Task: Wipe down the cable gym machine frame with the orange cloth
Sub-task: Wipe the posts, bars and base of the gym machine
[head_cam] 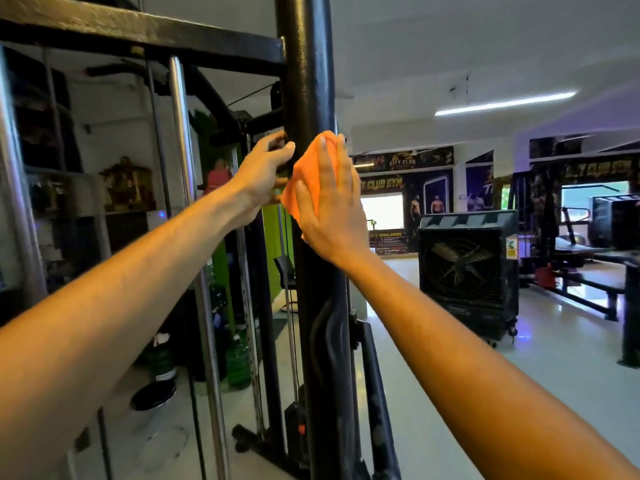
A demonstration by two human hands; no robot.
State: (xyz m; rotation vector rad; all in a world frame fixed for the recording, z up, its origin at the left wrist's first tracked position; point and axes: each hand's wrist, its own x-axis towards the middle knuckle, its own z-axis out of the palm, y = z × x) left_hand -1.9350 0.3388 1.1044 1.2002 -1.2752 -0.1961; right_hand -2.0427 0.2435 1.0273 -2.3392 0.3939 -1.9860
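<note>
The right hand [329,206] sits at the centre of the frame, fingers straight and spread, its palm pressing the orange cloth [304,174] flat against the black upright post [308,81] of the cable machine. The cloth is bunched under the palm and shows past the fingertips and along the thumb side. Just left of it, the left hand [259,178] curls its fingers around the far side of the same post, thumb toward the cloth, gripping the post. Both bare forearms run in from the lower corners.

The post runs from the top edge to the bottom of the frame. A black crossbar [138,32] joins it from the upper left. Chrome guide rods [181,140] stand on the left side.

Right of centre, a black air cooler [467,271] with a round fan grille stands on the pale floor [554,358]. Gym banners [401,161] hang on the far wall, and a lit tube lamp [505,103] crosses the ceiling at upper right.
</note>
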